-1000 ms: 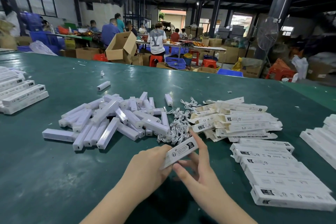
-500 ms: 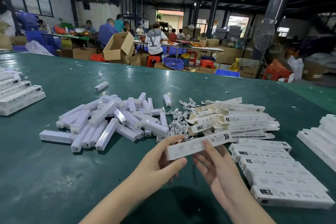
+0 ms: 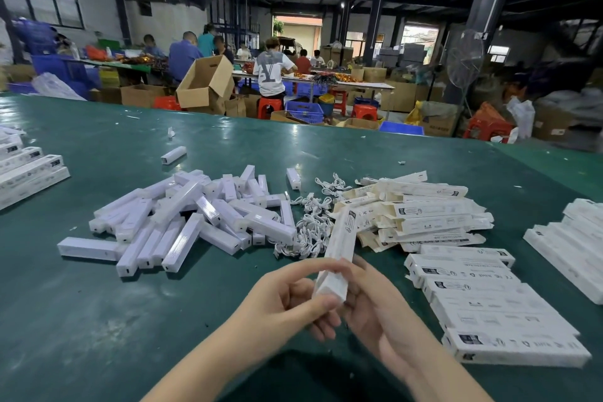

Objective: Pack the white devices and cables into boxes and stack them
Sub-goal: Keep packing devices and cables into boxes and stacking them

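The near end of a box (image 3: 336,258) was pinched by the left hand (image 3: 287,300) and cradled by the right hand (image 3: 378,313), above the desk (image 3: 98,320) between devices (image 3: 182,222) and stacked boxes (image 3: 496,310). The end flap was best tucked squarely before stacking.

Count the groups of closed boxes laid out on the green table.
3: left-edge group, near-right group beside the held box, far-right group at the table's edge. More may lie outside the frame.
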